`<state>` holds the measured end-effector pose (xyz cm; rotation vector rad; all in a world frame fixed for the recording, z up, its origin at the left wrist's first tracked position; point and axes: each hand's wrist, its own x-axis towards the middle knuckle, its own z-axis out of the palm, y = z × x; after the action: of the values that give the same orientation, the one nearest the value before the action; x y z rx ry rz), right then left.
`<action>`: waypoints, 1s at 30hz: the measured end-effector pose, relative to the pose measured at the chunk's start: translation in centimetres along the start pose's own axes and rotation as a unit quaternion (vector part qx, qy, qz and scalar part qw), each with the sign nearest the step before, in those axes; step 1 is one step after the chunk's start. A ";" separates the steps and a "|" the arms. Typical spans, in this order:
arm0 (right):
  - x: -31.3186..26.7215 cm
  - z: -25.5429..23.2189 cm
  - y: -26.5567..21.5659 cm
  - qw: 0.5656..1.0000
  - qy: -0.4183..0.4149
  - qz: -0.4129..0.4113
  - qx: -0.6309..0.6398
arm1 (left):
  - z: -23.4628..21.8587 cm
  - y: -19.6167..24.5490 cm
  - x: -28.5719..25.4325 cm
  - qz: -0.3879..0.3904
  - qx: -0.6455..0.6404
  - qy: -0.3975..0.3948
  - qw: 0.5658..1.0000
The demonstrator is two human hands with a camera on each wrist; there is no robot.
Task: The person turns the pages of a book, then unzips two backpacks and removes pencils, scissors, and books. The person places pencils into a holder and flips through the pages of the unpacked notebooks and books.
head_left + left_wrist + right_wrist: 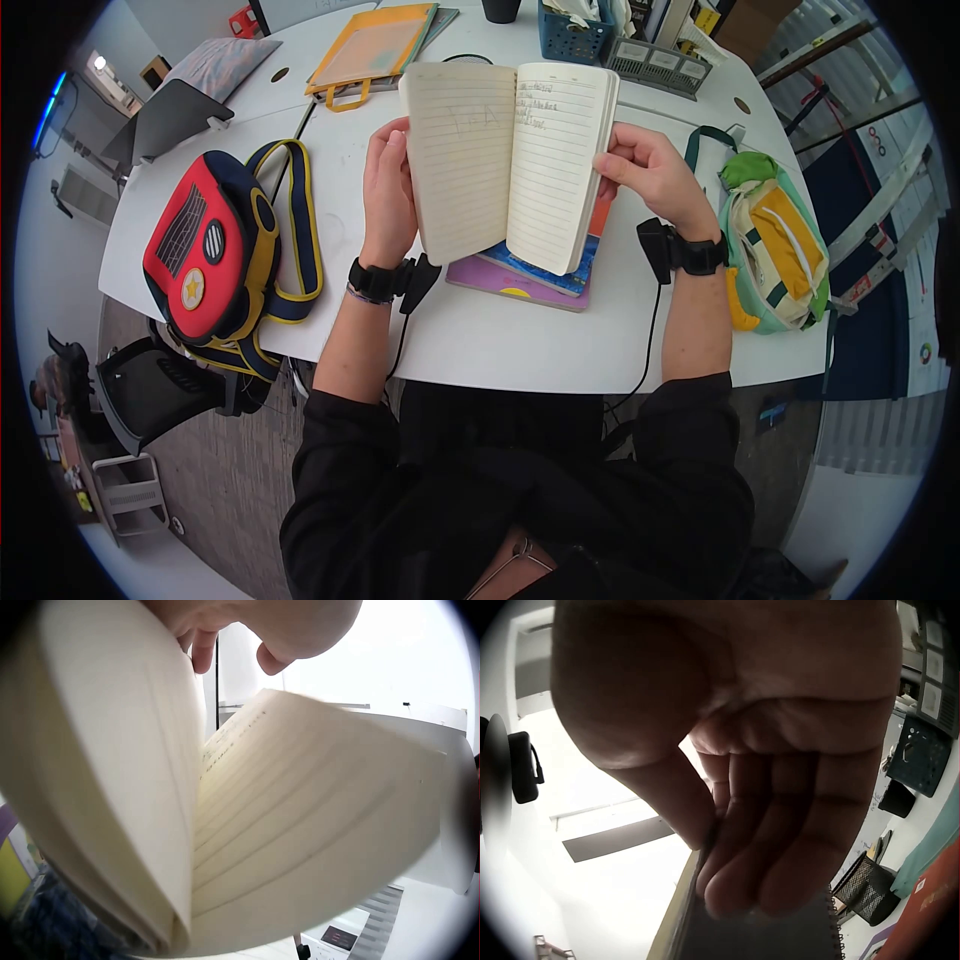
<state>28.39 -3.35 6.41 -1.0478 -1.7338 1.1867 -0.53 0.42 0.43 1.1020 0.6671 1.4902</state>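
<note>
An open lined notebook [555, 160] with handwriting on its pages is held up over the table. My left hand [388, 190] holds it at the left edge, its fingers partly hidden behind the pages. At the right edge, my right hand [655, 172] pinches the page stack between thumb and fingers. In the right wrist view, the curled fingers lie against the notebook's dark cover [739, 937], near a coil binding. Below the notebook lie a blue book [560, 277] and a purple book [520, 290], partly covered by it.
A red and navy backpack [200, 250] stands on the left, a green and yellow backpack [780, 245] on the right. Toward the back lie orange folders [375, 50], near a blue basket [575, 38] and a grey rack [655, 68]. Cables [652, 340] hang from both wrists.
</note>
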 end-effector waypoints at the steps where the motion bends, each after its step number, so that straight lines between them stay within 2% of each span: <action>1: -0.1 -0.2 0.0 1.000 0.000 0.000 0.000 | 0.1 0.1 -0.1 0.000 0.000 0.000 1.000; 10: -0.6 -1.0 -0.4 0.999 0.005 0.025 -0.032 | -0.5 -0.6 0.0 -0.021 -0.001 0.017 1.000; 22: -0.8 -1.7 -0.2 0.999 0.010 0.038 -0.037 | 0.2 0.0 -0.3 0.024 0.030 -0.006 0.999; 25: -0.9 -3.2 0.5 0.996 0.026 0.056 -0.058 | 0.1 0.0 -0.3 0.028 0.049 -0.008 0.998; 30: -1.2 -5.9 2.7 0.977 0.078 0.135 -0.143 | 0.2 0.0 -0.4 0.031 0.064 -0.009 0.997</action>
<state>34.73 -1.96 5.25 -1.5478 -1.7081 0.9996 -0.35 -0.06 0.45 1.2422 0.7304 1.5061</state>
